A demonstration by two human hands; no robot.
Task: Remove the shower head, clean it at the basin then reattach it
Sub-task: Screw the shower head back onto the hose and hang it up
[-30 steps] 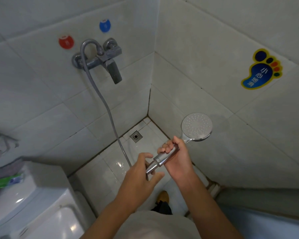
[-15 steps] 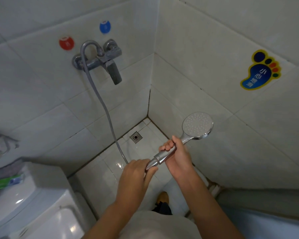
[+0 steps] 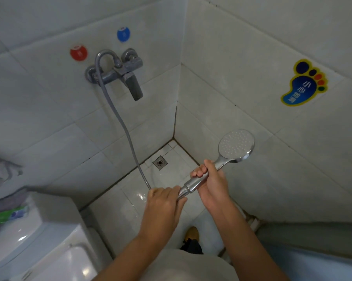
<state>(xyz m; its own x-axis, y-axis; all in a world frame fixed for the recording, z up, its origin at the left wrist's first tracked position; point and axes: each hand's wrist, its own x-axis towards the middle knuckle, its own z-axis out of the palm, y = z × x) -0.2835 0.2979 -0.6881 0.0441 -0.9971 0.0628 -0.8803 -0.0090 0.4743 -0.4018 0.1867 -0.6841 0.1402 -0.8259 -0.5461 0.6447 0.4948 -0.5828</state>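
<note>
Right hand [image 3: 210,180] grips the shower head [image 3: 236,147] by its handle; left hand [image 3: 165,201] pinches the hose [image 3: 120,116] nut. Likely light, rigid, slick chrome: hold handle, twist nut.

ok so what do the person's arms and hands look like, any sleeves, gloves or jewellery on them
Both arms are bare as far up as the picture shows: no sleeves reach the forearms. The left hand and right hand wear no gloves, and no rings, watch or bracelet show on the visible fingers and wrists. No markings are visible. A light-coloured garment shows at the bottom edge, between the arms.
</note>
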